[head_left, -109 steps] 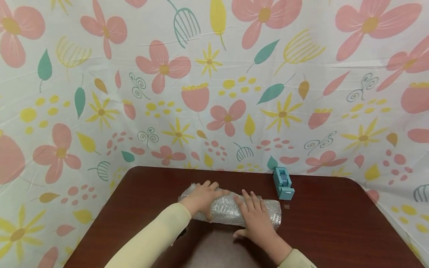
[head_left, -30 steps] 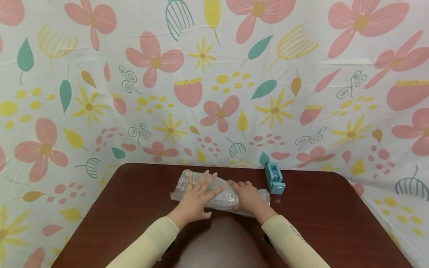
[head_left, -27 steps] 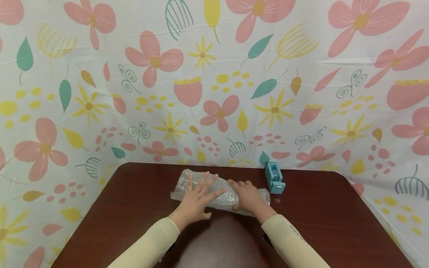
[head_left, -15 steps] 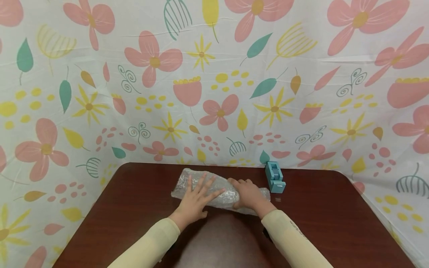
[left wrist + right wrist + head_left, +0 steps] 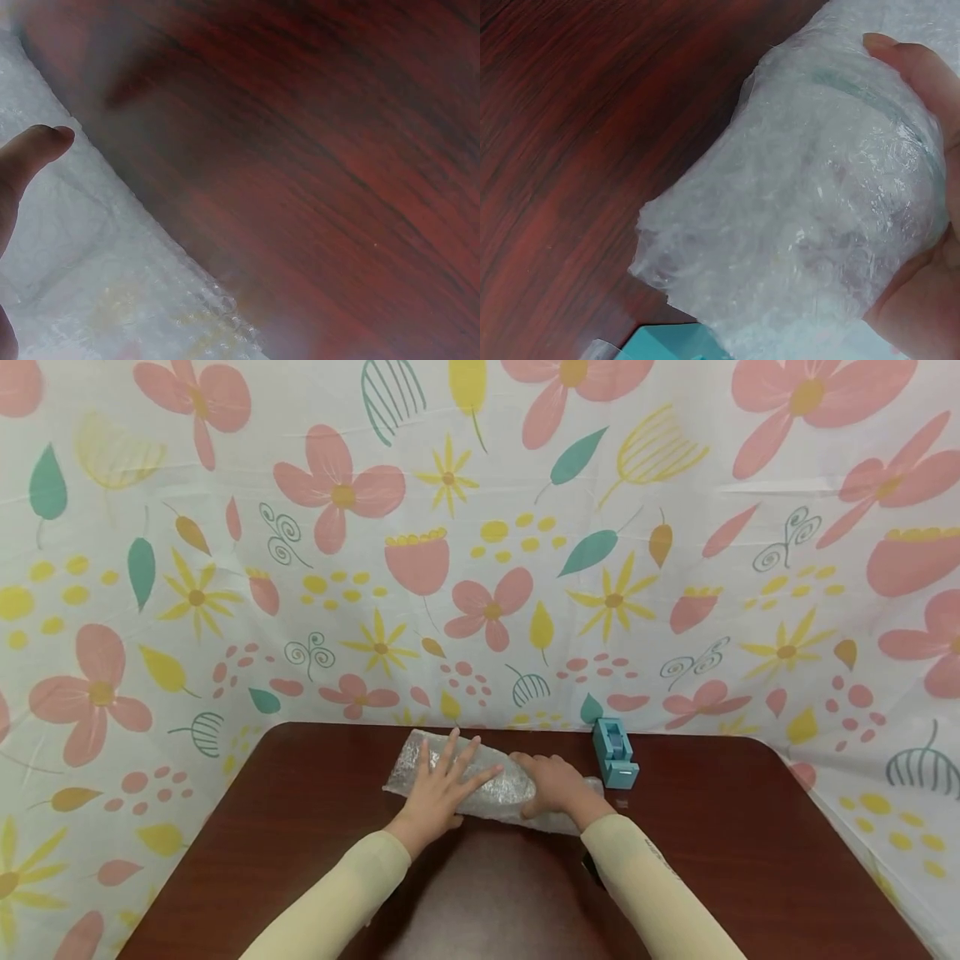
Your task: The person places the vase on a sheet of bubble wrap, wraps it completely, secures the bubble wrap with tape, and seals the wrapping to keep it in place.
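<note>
A bundle of clear bubble wrap (image 5: 501, 792) lies across the back half of the table. My left hand (image 5: 435, 795) rests on its left part with the fingers spread; in the left wrist view the thumb (image 5: 37, 150) lies against the wrap (image 5: 90, 232) close to its edge. Toward the right end, my right hand (image 5: 558, 787) grips the bundle, thumb on the near side and fingers over the far side. Seen from the right wrist, the wrap (image 5: 795, 202) bulges at the hand and flattens into a loose end. A pale green curved line shows through it by the thumb.
A teal tape dispenser (image 5: 616, 755) stands just behind the bundle's right end, its corner (image 5: 671, 341) close to the wrap in the right wrist view. A small clear tape piece (image 5: 622, 804) sits before it. A floral curtain (image 5: 480, 543) hangs behind the dark wooden table (image 5: 487, 902).
Since the earliest frame, the right hand has gone from spread fingers to gripping the bundle. The bundle now slants, left end farther back. Over the last second the left thumb has drawn in to the wrap.
</note>
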Tool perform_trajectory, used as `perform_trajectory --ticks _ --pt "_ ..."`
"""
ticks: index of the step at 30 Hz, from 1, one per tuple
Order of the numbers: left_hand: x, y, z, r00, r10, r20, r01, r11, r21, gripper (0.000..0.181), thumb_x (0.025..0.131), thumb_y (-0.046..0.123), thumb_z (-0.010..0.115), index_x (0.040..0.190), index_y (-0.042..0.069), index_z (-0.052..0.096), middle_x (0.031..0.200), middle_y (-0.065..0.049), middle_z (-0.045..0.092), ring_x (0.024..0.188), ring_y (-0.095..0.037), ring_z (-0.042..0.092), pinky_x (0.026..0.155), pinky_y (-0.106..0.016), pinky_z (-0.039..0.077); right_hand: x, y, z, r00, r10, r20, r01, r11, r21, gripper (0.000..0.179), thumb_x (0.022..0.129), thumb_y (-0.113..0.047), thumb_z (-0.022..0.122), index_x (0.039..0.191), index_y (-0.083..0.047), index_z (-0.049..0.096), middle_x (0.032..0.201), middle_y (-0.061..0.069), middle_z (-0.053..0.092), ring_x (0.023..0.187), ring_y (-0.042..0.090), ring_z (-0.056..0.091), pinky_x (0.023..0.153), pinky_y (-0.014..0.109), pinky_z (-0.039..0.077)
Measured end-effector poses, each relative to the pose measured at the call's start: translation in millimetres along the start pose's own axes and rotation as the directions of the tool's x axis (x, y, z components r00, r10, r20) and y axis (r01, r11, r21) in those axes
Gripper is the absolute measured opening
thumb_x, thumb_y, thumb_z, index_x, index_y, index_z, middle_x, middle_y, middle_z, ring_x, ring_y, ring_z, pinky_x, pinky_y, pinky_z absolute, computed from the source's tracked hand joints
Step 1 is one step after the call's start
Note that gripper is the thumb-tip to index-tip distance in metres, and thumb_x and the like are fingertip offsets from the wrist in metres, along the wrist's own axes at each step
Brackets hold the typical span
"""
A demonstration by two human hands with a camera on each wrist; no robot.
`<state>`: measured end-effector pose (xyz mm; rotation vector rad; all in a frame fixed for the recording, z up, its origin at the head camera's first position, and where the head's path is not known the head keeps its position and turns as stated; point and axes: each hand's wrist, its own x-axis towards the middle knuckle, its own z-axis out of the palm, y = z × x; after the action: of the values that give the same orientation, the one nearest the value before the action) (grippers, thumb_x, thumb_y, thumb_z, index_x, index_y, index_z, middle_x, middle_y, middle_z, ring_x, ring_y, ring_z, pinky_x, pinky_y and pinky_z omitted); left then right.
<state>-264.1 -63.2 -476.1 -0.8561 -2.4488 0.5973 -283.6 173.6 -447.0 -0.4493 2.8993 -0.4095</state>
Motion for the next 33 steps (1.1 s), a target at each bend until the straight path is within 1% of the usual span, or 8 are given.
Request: perform_trajectory --ticks 4,8,14,18,22,25,30,33 --pt "1.4 0.3 1.5 1.000 -0.003 0.004 0.003 1.000 0.016 0.110 0.071 0.077 0.076 0.160 0.047 0.019 0.172 -0.007 0.015 0.158 -0.040 0.022 0.115 -0.066 0.039 2.2 0.1 -0.2 1.000 0.019 0.021 -0.019 1.000 0.017 0.092 0.071 -0.028 0.093 0.151 -0.013 0.049 0.143 0.016 0.063 0.126 0.041 0.058 0.110 0.061 0.047" --pt "3.0 -0.4 3.4 1.000 -0.014 -0.012 0.014 1.000 -0.013 0.110 0.069 0.076 0.078 0.160 0.047 0.023 0.172 -0.007 0.017 0.158 -0.040 0.023 0.115 -0.067 0.039 5.4 0.0 -1.7 0.998 0.032 0.046 -0.034 0.999 0.036 0.093 0.071 -0.027 0.093 0.152 -0.014 0.049 0.142 0.014 0.063 0.124 0.038 0.060 0.108 0.060 0.049" --pt "9.5 -1.6 6.5 1.000 -0.020 -0.020 0.019 0.999 -0.030 0.112 0.067 0.074 0.081 0.160 0.047 0.023 0.171 -0.007 0.019 0.157 -0.042 0.024 0.114 -0.068 0.038 9.0 1.9 -8.2 0.994 0.050 0.095 -0.056 0.997 0.057 0.094 0.070 -0.026 0.092 0.153 -0.015 0.048 0.144 0.013 0.062 0.123 0.034 0.061 0.107 0.059 0.050" --pt "13.6 -3.8 8.2 1.000 -0.012 0.001 0.012 0.999 -0.050 0.114 0.068 0.072 0.082 0.161 0.046 0.022 0.171 -0.005 0.022 0.158 -0.038 0.024 0.115 -0.069 0.037 13.0 2.9 -10.9 0.989 0.052 0.138 -0.064 0.994 0.084 0.095 0.071 -0.022 0.090 0.154 -0.013 0.045 0.149 0.014 0.058 0.128 0.034 0.059 0.109 0.059 0.049" --pt "16.2 -5.8 7.0 0.999 -0.011 0.038 0.014 0.996 -0.085 0.115 0.071 0.068 0.083 0.162 0.043 0.019 0.169 -0.004 0.029 0.159 -0.035 0.025 0.116 -0.071 0.035 16.2 2.7 -12.9 0.988 0.050 0.147 -0.063 0.994 0.089 0.097 0.071 -0.021 0.091 0.155 -0.012 0.044 0.151 0.015 0.056 0.131 0.034 0.058 0.110 0.058 0.048" --pt "17.9 -5.7 5.4 0.999 -0.013 0.045 0.017 0.996 -0.089 0.112 0.072 0.064 0.085 0.162 0.040 0.022 0.165 -0.005 0.036 0.155 -0.034 0.032 0.115 -0.068 0.037 17.8 2.6 -13.8 0.988 0.051 0.149 -0.066 0.993 0.094 0.098 0.071 -0.022 0.091 0.156 -0.012 0.043 0.152 0.015 0.055 0.133 0.035 0.057 0.111 0.057 0.048" --pt "18.9 -1.0 0.5 0.999 -0.007 0.039 0.010 0.998 -0.064 0.107 0.072 0.063 0.085 0.159 0.038 0.028 0.158 -0.007 0.043 0.147 -0.034 0.042 0.110 -0.056 0.047 16.6 2.6 -16.4 0.980 0.061 0.190 -0.084 0.990 0.117 0.097 0.073 -0.020 0.089 0.156 -0.012 0.042 0.155 0.014 0.052 0.137 0.035 0.054 0.112 0.058 0.046" --pt "17.2 1.6 -5.4 0.998 0.005 0.069 0.001 0.996 -0.085 0.106 0.073 0.063 0.084 0.159 0.037 0.029 0.157 -0.009 0.044 0.146 -0.035 0.044 0.108 -0.053 0.049 14.4 2.6 -18.0 0.975 0.051 0.218 -0.078 0.990 0.115 0.096 0.072 -0.020 0.090 0.156 -0.012 0.043 0.155 0.014 0.052 0.137 0.035 0.054 0.113 0.058 0.046"
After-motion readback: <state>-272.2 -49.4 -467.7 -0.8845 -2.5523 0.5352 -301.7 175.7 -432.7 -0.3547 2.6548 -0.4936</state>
